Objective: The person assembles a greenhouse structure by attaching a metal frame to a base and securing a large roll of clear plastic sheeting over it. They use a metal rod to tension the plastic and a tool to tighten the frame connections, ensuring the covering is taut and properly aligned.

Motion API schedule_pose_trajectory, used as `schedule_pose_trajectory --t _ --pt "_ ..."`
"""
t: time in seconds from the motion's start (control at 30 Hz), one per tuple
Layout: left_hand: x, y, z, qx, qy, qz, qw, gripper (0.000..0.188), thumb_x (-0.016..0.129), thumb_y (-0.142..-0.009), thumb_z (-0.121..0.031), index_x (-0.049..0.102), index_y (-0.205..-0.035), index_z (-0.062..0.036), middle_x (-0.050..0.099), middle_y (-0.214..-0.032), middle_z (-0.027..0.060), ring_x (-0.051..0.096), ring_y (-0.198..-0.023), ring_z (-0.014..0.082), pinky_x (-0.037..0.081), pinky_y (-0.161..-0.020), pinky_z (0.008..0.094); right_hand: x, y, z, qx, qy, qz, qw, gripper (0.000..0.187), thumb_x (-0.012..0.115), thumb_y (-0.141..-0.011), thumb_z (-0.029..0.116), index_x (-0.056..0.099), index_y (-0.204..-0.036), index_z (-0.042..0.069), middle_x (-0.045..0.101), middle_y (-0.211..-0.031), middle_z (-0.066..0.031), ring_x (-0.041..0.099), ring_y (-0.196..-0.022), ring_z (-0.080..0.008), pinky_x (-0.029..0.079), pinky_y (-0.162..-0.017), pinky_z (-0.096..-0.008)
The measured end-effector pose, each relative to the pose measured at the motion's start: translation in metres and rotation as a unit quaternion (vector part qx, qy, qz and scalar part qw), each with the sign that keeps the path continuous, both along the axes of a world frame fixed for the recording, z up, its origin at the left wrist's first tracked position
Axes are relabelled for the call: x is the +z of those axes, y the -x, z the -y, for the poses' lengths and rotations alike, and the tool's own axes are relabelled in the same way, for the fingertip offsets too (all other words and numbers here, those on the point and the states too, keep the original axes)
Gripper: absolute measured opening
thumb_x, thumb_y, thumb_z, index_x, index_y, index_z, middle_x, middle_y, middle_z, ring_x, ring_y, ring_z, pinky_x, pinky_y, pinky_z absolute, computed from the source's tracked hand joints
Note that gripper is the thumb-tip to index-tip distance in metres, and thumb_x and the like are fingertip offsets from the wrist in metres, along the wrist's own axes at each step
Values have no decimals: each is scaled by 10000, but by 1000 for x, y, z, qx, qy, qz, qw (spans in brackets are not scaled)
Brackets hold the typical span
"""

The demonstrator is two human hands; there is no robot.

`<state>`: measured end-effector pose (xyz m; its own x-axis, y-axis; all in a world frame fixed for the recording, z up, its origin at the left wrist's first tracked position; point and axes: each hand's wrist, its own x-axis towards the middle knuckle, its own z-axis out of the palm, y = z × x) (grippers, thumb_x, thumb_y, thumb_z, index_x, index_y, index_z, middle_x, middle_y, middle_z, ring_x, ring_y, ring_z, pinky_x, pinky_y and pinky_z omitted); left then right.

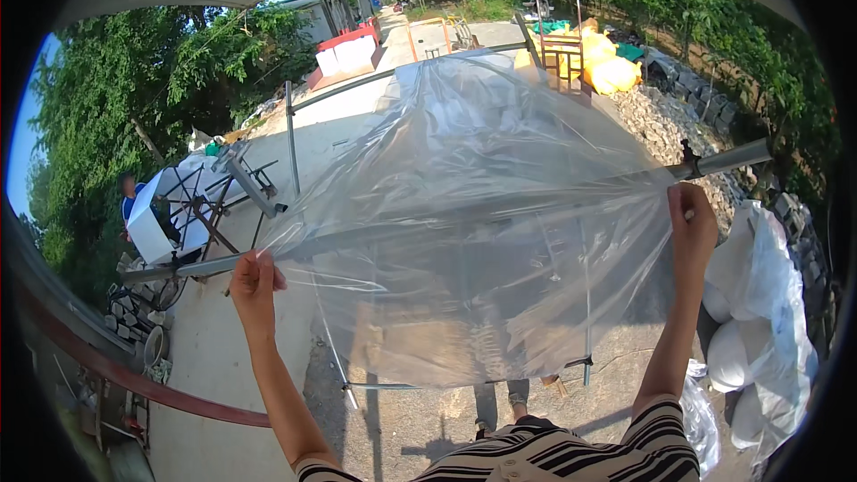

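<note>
A large clear plastic sheet [464, 214] is spread between my two hands and drapes over a long grey metal pipe [736, 157]. The pipe crosses from left to right in front of me. My left hand [256, 281] pinches the sheet's left edge close to the pipe. At the right, my right hand [692, 214] pinches the other edge just below the pipe. Folds gather at both grips. The sheet's far part lies over the far side of a metal frame [291, 138]; its near part hangs toward my feet, partly hiding the frame's lower bars.
White sacks [734, 357] under plastic stand at the right. A rubble heap [638, 129] and yellow bags [609, 62] lie beyond. At the left, a person [129, 192] is near a white panel [157, 219] and metal stands [210, 205]. A red-brown rail [170, 393] curves at lower left.
</note>
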<state>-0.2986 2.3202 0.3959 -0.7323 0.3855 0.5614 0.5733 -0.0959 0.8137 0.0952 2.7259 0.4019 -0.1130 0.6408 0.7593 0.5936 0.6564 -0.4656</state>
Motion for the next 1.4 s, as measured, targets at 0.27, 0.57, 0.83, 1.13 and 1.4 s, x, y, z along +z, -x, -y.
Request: schedule_pose_trajectory --t 0.27,0.57,0.83,1.13,1.4 --pt "-23 8 -18 31 365 38 930 391 636 -798 -101 538 -1158 13 590 -649 46 526 -558 103 407 -521 255 -4 -7 -12 113 169 246 948 255 576 -843 281 650 -925 51 636 -707 -110 617 -641 -257 450 -593 -347" --pt "-142 -60 38 -33 299 338 892 404 606 -860 -174 481 -1208 -12 635 -741 87 603 -552 138 487 -492 255 -113 -76 59 125 320 205 917 205 609 -832 269 618 -803 66 633 -630 -72 610 -571 -224 428 -541 -336" --pt "-230 1 -62 -141 167 365 905 441 606 -847 -169 471 -1221 21 661 -954 129 656 -737 189 522 -642 269 -225 -12 12 387 589 -53 708 410 589 -881 304 508 -1120 -19 643 -866 -133 645 -742 -189 511 -683 -291" --pt "-55 35 -210 -213 -8 239 947 282 604 -869 -185 576 -1106 -34 642 -861 30 625 -760 113 495 -636 252 -55 160 -64 442 408 -210 771 386 603 -866 335 559 -1116 44 649 -881 -37 619 -749 -121 473 -677 -254" --pt "26 3 -44 -23 -141 252 957 165 597 -886 -211 630 -923 -53 530 -663 -55 408 -538 19 297 -488 153 6 84 -55 427 360 -299 774 271 571 -899 289 641 -930 29 534 -634 31 452 -528 -27 402 -518 -196"
